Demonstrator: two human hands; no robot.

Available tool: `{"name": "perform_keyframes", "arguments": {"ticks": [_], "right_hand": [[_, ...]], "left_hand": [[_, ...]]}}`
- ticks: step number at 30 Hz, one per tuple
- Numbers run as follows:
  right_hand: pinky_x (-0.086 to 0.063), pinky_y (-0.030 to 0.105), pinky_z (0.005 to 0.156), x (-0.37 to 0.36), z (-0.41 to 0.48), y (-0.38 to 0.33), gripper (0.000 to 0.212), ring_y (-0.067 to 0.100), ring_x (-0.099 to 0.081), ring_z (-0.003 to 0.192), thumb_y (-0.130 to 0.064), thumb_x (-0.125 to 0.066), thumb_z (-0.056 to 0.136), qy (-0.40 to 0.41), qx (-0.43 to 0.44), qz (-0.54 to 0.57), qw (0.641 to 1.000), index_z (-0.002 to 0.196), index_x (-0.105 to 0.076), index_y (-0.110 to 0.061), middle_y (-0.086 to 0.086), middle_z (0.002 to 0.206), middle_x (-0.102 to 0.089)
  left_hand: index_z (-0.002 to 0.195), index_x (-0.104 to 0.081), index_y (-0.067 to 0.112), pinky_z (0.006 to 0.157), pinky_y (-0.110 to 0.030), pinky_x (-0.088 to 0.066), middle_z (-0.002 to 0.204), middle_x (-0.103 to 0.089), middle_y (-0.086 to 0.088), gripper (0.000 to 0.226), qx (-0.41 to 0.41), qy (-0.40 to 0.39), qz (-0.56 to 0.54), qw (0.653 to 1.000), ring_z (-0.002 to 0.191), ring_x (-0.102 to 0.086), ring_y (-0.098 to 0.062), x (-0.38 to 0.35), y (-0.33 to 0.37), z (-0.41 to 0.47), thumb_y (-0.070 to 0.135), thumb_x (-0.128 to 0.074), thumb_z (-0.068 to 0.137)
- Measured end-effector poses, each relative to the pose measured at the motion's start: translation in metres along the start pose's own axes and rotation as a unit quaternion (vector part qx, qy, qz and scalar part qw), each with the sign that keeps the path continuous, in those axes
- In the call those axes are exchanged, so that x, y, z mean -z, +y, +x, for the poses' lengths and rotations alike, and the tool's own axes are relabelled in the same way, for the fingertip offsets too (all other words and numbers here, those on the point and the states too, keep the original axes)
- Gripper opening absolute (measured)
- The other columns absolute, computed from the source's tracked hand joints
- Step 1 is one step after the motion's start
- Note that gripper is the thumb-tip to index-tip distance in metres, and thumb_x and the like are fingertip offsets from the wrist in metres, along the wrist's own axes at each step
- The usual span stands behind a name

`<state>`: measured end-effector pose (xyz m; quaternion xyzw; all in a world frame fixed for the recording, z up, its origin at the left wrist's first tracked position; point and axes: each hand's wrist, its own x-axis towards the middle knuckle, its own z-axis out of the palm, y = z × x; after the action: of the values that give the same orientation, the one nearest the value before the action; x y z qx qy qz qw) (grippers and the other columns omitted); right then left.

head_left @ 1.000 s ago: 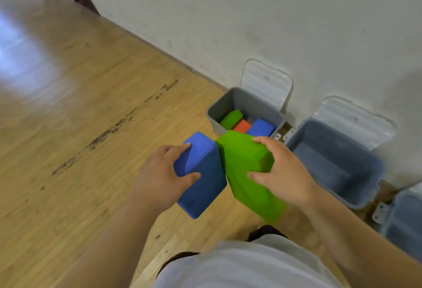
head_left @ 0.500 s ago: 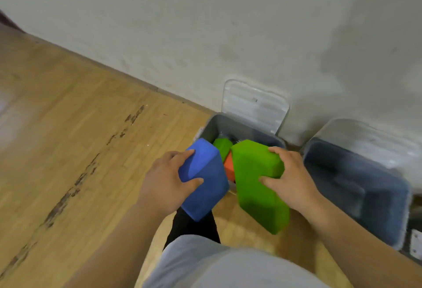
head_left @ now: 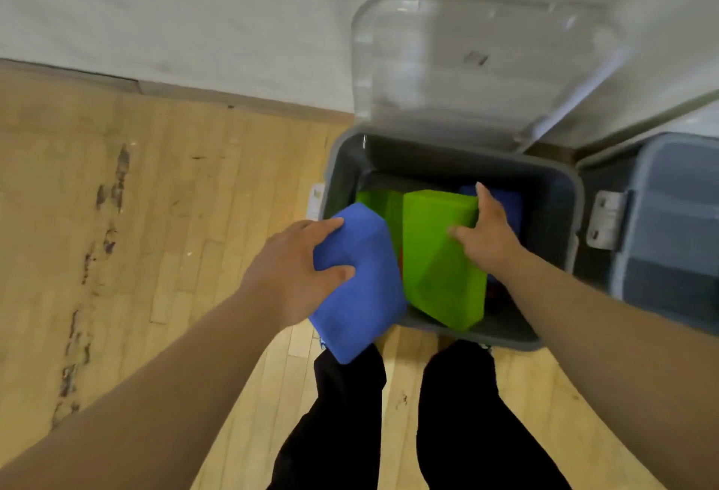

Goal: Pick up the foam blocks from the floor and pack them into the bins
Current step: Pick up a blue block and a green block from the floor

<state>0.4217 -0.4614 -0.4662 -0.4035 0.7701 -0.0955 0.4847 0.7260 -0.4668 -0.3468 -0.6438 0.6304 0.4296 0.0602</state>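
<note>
My left hand [head_left: 299, 268] grips a blue foam block [head_left: 360, 295] held over the near left corner of a grey bin [head_left: 564, 225]. My right hand [head_left: 486, 234] holds a green foam block [head_left: 439, 256] above the bin's opening, fingers over its far edge and thumb on its face. Inside the bin lie another green block [head_left: 379, 205] and a blue block [head_left: 509, 205], partly hidden by what I hold. A sliver of orange shows between the held blocks.
The bin's clear lid [head_left: 467, 69] leans open against the white wall. A second grey bin [head_left: 669, 225] stands close on the right, with a metal latch [head_left: 605, 225] between them. Wooden floor with dark scuffs [head_left: 93, 256] spreads left. My legs stand just before the bin.
I have stepped up to the bin and now look straight down into it. Both hands carried their blocks forward, and the green block is now over the opening.
</note>
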Motion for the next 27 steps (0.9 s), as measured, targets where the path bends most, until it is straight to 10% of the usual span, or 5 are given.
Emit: {"name": "perform_keyframes", "arguments": {"ticks": [13, 17, 21, 24, 27], "right_hand": [[-0.045, 0.038, 0.097, -0.136, 0.105, 0.104, 0.086, 0.033, -0.055, 0.116, -0.026, -0.069, 0.096, 0.145, -0.113, 0.016, 0.983, 0.162, -0.015, -0.031, 0.017, 0.146, -0.042], [-0.045, 0.036, 0.096, -0.160, 0.131, 0.077, 0.085, 0.039, -0.057, 0.120, -0.024, -0.069, 0.095, 0.052, -0.114, 0.006, 0.992, 0.161, -0.016, -0.028, 0.017, 0.140, -0.055], [-0.036, 0.038, 0.115, -0.162, 0.141, 0.074, 0.102, 0.036, -0.039, 0.143, -0.041, -0.074, 0.089, -0.036, -0.148, -0.034, 0.988, 0.163, -0.005, -0.034, 0.010, 0.165, -0.025], [-0.043, 0.046, 0.113, -0.143, 0.118, 0.081, 0.102, 0.027, -0.050, 0.135, -0.066, -0.078, 0.072, -0.059, -0.125, 0.139, 0.981, 0.157, -0.027, -0.043, 0.003, 0.155, -0.042], [-0.041, 0.043, 0.111, -0.114, 0.065, 0.065, 0.089, 0.016, -0.052, 0.130, -0.046, -0.079, 0.082, -0.172, -0.124, 0.331, 0.920, 0.156, -0.029, -0.044, -0.005, 0.143, -0.049]], "left_hand": [[0.125, -0.064, 0.053, 0.082, -0.014, -0.043, 0.115, -0.065, 0.030, 0.047, 0.063, 0.018, -0.087, 0.994, 0.106, -0.060, 0.005, -0.050, -0.078, 0.128, 0.045, -0.080, 0.081], [0.123, -0.064, 0.056, 0.080, -0.016, -0.045, 0.115, -0.065, 0.030, 0.049, 0.068, -0.002, -0.083, 0.994, 0.103, -0.061, 0.005, -0.049, -0.075, 0.132, 0.050, -0.081, 0.077], [0.124, -0.064, 0.055, 0.078, -0.019, -0.047, 0.118, -0.065, 0.025, 0.047, 0.066, -0.019, -0.068, 0.995, 0.102, -0.062, 0.000, -0.045, -0.069, 0.140, 0.047, -0.079, 0.081], [0.124, -0.065, 0.055, 0.078, -0.021, -0.048, 0.118, -0.065, 0.024, 0.047, 0.054, -0.042, -0.058, 0.996, 0.102, -0.063, -0.003, -0.045, -0.059, 0.146, 0.046, -0.080, 0.081], [0.122, -0.066, 0.054, 0.085, -0.024, -0.051, 0.117, -0.066, 0.024, 0.047, 0.036, -0.076, -0.052, 0.995, 0.103, -0.063, -0.002, -0.046, -0.044, 0.153, 0.045, -0.082, 0.079]]}}
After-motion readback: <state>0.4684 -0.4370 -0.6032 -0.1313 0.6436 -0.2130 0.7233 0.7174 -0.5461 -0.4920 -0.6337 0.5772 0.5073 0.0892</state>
